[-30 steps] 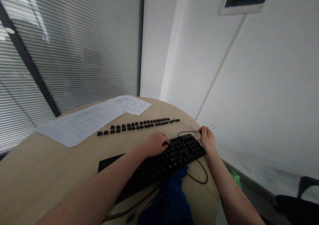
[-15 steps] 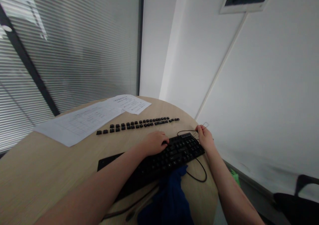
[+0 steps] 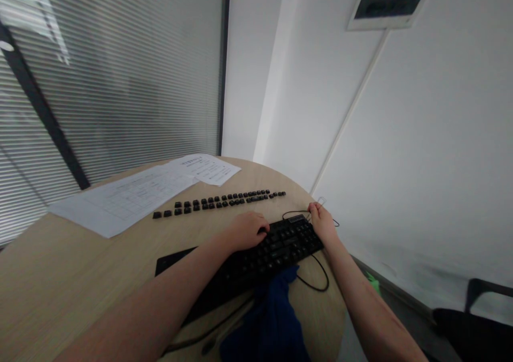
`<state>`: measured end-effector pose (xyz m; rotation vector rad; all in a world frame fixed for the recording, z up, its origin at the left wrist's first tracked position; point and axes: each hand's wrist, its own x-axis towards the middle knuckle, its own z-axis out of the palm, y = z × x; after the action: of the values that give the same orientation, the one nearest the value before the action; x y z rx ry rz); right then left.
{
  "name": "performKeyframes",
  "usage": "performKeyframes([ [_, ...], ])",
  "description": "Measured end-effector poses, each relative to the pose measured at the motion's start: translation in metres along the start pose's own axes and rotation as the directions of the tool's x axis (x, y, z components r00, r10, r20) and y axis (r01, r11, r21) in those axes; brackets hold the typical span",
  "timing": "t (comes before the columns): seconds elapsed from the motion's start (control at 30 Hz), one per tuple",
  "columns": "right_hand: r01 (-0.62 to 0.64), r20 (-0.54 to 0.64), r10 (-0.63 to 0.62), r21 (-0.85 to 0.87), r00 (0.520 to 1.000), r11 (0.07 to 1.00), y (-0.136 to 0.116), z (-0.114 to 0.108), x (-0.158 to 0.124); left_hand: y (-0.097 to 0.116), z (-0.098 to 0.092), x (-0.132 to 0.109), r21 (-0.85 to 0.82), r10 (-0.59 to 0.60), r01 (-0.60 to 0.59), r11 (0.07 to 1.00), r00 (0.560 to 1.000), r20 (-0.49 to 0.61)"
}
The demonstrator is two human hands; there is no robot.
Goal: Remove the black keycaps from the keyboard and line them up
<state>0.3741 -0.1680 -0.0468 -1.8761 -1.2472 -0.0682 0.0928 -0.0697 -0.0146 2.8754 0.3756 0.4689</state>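
Observation:
A black keyboard (image 3: 280,252) lies at a slant on the table, several of its keys apparently off at the left part, which my forearm partly covers. My left hand (image 3: 249,229) rests at its far edge, thumb and fingers curled together. Something dark shows between those fingertips, too small to make out. Beyond the keyboard's far right corner, my right hand (image 3: 321,224) pinches a thin wire keycap puller (image 3: 322,201), whose wire loop sticks up past the fingers. Loose black keycaps (image 3: 216,201) lie in two rows behind the keyboard.
Printed sheets of paper (image 3: 132,196) lie at the far left of the round wooden table (image 3: 36,292). A blue cloth (image 3: 268,324) and a black cable (image 3: 326,282) are in front of the keyboard. A wall borders the right side, with a black chair (image 3: 473,324) below.
The whole view has shifted slightly, moving the scene a little to the left. Both hands keep nearly the same places at the keyboard, and the keycap rows look unchanged.

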Motion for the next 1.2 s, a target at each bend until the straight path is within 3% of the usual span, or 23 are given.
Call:
performKeyframes([
  [0.23, 0.046, -0.024, -0.049, -0.095, 0.999, 0.994, -0.001, 0.006, -0.004, -0.001, 0.002, 0.002, 0.015, 0.001, -0.001, 1.000, 1.000, 0.003],
  [0.8, 0.031, -0.005, -0.031, -0.032, 1.000, 0.999, -0.005, 0.005, -0.008, 0.001, -0.001, 0.001, 0.035, -0.018, 0.018, 0.999, 1.000, 0.007],
  [1.2, -0.005, -0.184, 0.006, 0.003, 0.983, 1.000, 0.005, 0.006, -0.012, 0.002, -0.002, 0.001, 0.023, -0.053, 0.053, 0.998, 0.999, -0.009],
])
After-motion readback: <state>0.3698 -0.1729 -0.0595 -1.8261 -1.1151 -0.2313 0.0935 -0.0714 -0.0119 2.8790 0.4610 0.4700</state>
